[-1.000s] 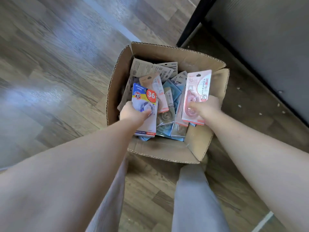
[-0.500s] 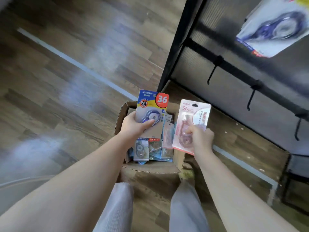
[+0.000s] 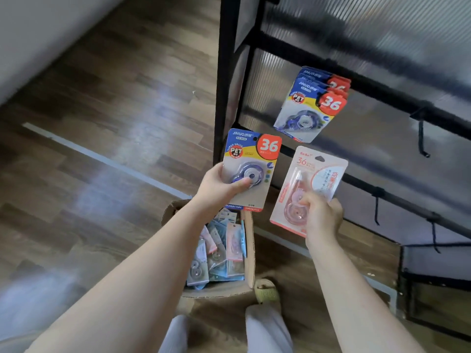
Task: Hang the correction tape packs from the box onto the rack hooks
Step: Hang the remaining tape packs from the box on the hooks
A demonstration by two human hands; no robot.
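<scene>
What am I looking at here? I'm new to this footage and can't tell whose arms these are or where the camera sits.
The camera is worn on a person's head, looking forward and down, so the two bare arms are the wearer's own. There is no machine. The left hand holds a blue pack of correction tape, thumb across its front. The right hand holds a pink pack in a pinching grip. Below, on the wooden floor, stands an open cardboard box with more packs inside. Ahead is a black rack; a bunch of hung blue packs already sits on one hook, and some empty hooks show to the right.
</scene>
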